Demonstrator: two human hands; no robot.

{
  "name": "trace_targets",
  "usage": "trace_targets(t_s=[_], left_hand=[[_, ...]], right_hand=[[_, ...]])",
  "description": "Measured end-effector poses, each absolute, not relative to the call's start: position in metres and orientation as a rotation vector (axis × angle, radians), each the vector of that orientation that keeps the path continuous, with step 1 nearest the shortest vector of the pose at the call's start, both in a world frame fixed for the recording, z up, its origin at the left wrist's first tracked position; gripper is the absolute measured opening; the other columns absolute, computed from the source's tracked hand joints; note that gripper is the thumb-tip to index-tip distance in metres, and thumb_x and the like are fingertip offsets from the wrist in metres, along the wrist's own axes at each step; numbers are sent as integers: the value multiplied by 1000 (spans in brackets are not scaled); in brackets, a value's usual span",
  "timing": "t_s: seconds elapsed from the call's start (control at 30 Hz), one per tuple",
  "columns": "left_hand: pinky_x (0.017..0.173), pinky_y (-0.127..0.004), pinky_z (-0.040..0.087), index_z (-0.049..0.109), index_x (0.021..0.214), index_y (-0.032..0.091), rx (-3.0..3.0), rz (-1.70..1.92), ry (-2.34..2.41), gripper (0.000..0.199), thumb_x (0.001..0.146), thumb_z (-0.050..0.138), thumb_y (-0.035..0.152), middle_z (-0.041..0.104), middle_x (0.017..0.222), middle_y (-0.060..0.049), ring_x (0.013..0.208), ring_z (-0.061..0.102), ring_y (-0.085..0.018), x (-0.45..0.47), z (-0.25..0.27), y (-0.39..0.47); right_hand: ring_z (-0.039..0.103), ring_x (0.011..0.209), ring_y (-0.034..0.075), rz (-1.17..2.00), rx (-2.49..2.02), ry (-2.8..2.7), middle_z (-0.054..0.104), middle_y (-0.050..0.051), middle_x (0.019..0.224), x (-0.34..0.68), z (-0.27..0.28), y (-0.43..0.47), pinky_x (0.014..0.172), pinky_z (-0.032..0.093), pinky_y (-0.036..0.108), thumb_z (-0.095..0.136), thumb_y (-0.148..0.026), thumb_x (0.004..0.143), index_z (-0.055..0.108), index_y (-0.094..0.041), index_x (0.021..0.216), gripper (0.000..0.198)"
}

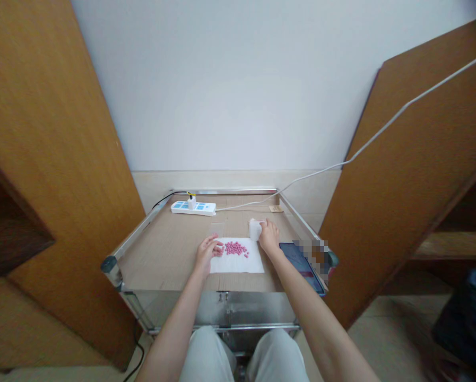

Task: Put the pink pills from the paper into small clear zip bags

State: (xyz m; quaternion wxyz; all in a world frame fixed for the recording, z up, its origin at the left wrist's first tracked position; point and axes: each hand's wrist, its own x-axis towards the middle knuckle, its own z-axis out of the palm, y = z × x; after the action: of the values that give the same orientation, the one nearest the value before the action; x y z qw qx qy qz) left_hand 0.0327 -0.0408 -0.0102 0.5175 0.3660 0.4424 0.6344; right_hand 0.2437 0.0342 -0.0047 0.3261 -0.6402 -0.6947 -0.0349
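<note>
A pile of small pink pellets (234,248) lies spread on a white sheet of paper (238,265). At the paper's left edge rests my left hand (208,254), its fingers bent and apart beside the pellets, with nothing visible between them. My right hand (269,236) is closed around the right side of a small white container (254,229), just past the paper's upper right corner. My fingers hide part of this container, and its contents cannot be made out. A small clear plastic piece (217,228) lies beyond my left hand.
A metal-framed cart top lined with cardboard (154,249) holds everything. Toward the back left lies a white power strip (193,208) with a plug in it, its white cable (313,174) running right. A dark tablet-like slab (299,265) lies right of my right forearm.
</note>
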Motion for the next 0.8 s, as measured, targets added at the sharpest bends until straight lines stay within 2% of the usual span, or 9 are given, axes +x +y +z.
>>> trace_targets(t_s=[0.17,0.33,0.43,0.8], left_hand=[[43,-19,42,51,91,11,878,1532,1054,36,60,58,28,61,64,-3,44,52,-8,32,-12,-40],[43,-19,41,53,86,10,886,1536,1048,32,59,58,27,61,63,-4,45,52,-8,33,-14,-40],[42,-19,40,53,85,10,888,1532,1052,32,59,58,28,61,63,-4,45,53,-8,33,-14,-40],[43,-19,40,52,83,10,893,1530,1061,30,59,56,27,60,62,-4,46,53,-9,33,-14,-39]], right_hand=[[39,105,21,53,-1324,-1721,45,13,113,224,2,29,87,29,35,33,-3,68,54,-14,94,35],[51,88,18,494,-1081,-1310,55,11,95,199,-5,26,77,39,31,38,-16,70,55,-13,87,24],[52,85,17,646,-1036,-1246,57,10,90,193,-13,23,77,39,31,41,-21,70,55,-13,84,22],[49,85,16,492,-969,-1502,54,7,87,202,-29,9,78,38,30,38,-19,75,54,-16,85,19]])
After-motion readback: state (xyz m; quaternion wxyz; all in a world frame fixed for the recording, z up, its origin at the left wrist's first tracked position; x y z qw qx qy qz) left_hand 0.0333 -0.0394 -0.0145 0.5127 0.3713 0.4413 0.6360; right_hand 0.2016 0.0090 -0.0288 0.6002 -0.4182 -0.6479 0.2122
